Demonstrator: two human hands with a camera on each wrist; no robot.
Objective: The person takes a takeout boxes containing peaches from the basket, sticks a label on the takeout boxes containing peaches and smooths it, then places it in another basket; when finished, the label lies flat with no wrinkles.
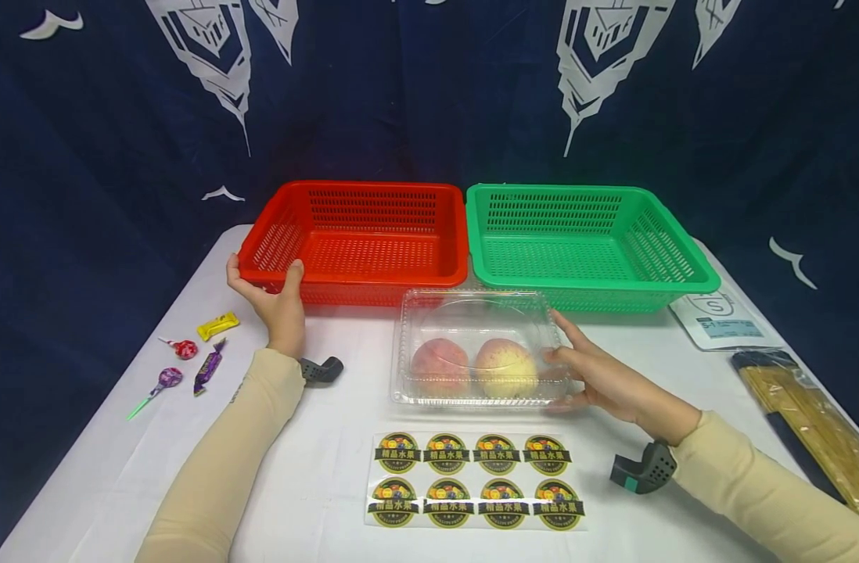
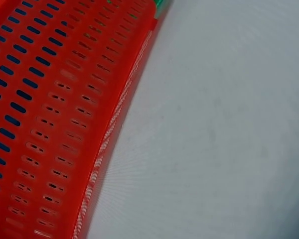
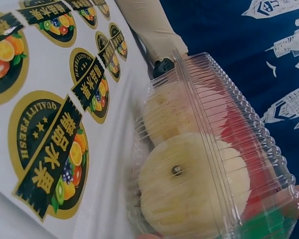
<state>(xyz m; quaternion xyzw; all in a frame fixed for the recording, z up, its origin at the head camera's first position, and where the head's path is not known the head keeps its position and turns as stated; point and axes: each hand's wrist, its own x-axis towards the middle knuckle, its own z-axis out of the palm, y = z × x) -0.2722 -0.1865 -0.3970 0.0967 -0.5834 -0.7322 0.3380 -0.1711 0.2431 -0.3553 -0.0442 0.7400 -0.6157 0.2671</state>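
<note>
Clamshell point(image 1: 480, 348) looks light, thin, crushable; right hand point(image 1: 602, 375) cups its side, fingers straight; left hand point(image 1: 274, 301) grips red basket point(image 1: 362, 242) rim.

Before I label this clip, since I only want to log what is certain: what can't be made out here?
- Left hand: absent from the left wrist view, which shows only the red basket wall and table.
- Right hand: in the right wrist view only fingertip slivers at the edges, behind the clear box.
- Candies: head view, wrapper print too small.
- White pouch: label text too small.
</note>
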